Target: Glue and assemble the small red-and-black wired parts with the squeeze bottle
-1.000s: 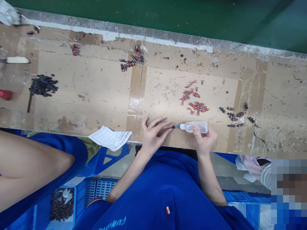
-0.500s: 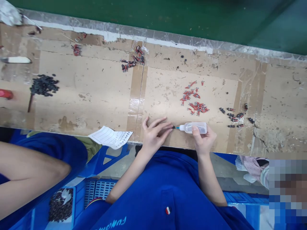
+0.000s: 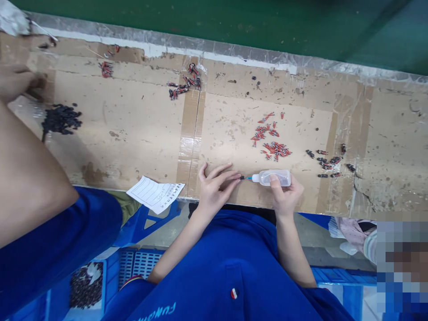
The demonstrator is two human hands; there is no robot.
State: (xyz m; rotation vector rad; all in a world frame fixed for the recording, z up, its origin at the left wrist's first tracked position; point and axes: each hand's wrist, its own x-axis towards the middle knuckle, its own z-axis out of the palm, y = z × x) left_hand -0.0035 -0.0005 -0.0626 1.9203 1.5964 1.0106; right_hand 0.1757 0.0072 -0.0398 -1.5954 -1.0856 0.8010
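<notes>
Near the front edge of the cardboard tabletop (image 3: 133, 111), the left hand (image 3: 212, 189) has its fingertips pinched close, and the right hand (image 3: 288, 197) wraps a translucent bottle (image 3: 274, 178). That looks light and squeezable, best held round its body. At the left fingertips, by the blue nozzle (image 3: 249, 178), sits a tiny dark piece (image 3: 242, 177), probably stiff, nearly weightless, easily dropped, best pinched by its far end.

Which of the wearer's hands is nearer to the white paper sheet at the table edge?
Left. The left hand is to the right of the paper sheet, not touching it; the right hand, which holds the bottle, is farther to the right.
</notes>
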